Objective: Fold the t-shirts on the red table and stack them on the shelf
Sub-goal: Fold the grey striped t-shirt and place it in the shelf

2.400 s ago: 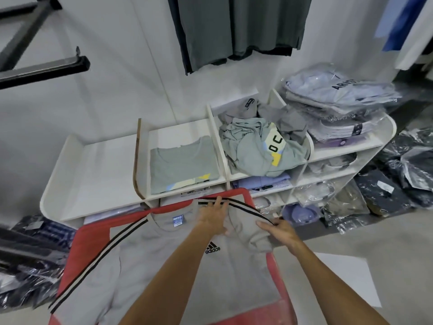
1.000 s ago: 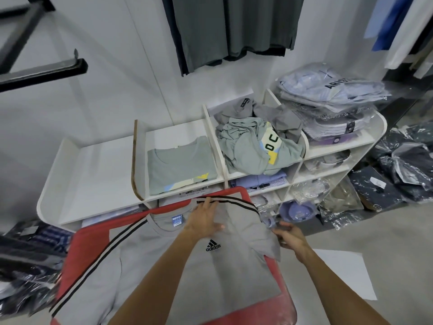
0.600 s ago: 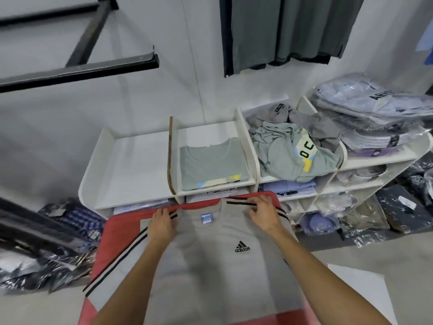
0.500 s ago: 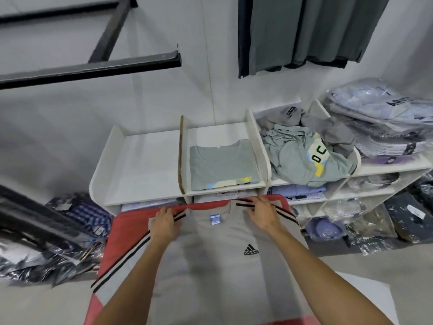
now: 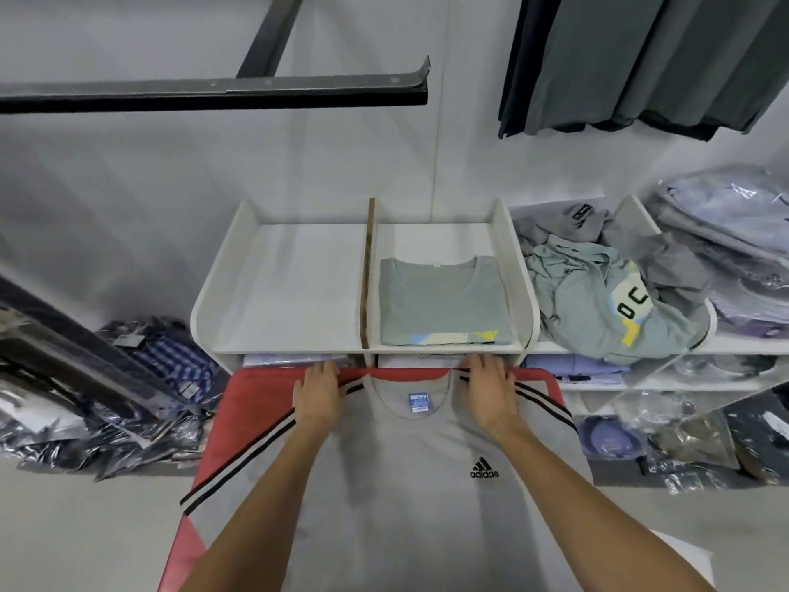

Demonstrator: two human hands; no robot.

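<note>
The left hand (image 5: 318,395) lies on the left shoulder of the grey shirt (image 5: 410,497), fingers fairly straight and pressing down where the black-and-white striped sleeve starts; whether that grip pinches any cloth, I cannot tell. The shirt is spread face up on the red tabletop (image 5: 260,395), collar at the far edge, hem toward the person, so its long axis runs straight away from the body, between the two forearms. Its left sleeve slants out and down past the tabletop's left edge. The neck label (image 5: 417,401) sits midway between the hands. The right hand (image 5: 491,390) rests on the right shoulder in the same way, fingers extended and flat, nothing clearly gripped. Each hand is next to its own sleeve, so I judge the coming fold brings a side in toward the centre line, and either hand is equally placed to start. Just beyond the collar stands the shelf (image 5: 448,346); one folded green shirt (image 5: 444,301) already lies in its middle compartment, directly ahead of the right hand.
</note>
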